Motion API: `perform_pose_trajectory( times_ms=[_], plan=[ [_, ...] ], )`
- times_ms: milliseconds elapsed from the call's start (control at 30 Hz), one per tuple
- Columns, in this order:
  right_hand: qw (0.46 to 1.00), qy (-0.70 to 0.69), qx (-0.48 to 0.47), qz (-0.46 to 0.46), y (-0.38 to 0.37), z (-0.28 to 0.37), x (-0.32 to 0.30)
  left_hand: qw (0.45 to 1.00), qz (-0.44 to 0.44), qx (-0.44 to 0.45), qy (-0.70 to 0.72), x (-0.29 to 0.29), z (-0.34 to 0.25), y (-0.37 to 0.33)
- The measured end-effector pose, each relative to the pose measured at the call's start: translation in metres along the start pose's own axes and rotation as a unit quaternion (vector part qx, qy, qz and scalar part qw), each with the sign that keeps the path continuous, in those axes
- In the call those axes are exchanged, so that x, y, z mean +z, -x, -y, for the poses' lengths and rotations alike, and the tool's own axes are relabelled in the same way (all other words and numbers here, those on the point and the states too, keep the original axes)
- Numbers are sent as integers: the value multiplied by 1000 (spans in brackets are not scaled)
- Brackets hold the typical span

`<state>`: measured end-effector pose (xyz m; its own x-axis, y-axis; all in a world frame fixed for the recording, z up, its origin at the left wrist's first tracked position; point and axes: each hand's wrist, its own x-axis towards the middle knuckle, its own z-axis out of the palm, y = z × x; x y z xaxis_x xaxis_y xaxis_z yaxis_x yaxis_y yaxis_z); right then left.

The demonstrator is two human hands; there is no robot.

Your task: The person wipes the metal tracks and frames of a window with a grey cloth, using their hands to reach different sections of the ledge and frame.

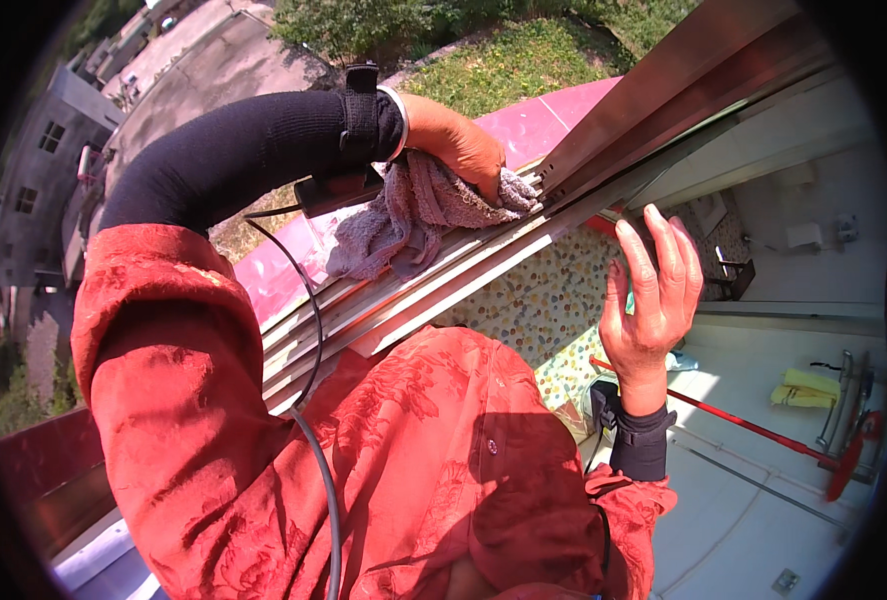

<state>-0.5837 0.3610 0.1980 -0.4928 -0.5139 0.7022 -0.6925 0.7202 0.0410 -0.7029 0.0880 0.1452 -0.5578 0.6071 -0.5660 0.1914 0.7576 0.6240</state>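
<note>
My left hand reaches over the window sill, its fingers closed on a crumpled greyish-purple cloth. The cloth presses on the metal window track close to the upright brown window frame; part of it hangs across the rails. Over on the room side, my right hand is raised with the fingers extended and somewhat apart. Nothing shows in its grasp. Dark bands wrap both wrists, and a black cable runs along my left arm.
Outside the window lie a pink ledge, greenery and a paved yard far below. Indoors there is a spotted mosaic floor, a red pole and a yellow cloth by metal fittings on the white wall.
</note>
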Motion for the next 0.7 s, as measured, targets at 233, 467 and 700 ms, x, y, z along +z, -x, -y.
perform_pose_trajectory(
  times_ms=[233, 467, 700],
  plan=[
    [952, 249, -143, -102, -147, -25, 6, 1000, -18, -4, -5, 3, -13, 27],
    [934, 285, -166, -140, -149, -37, 28, 998, -47, 10, -32, 18, -14, 26],
    [925, 299, -174, -156, -152, -34, 31, 996, -76, 16, -50, 14, -19, 17]
  ],
)
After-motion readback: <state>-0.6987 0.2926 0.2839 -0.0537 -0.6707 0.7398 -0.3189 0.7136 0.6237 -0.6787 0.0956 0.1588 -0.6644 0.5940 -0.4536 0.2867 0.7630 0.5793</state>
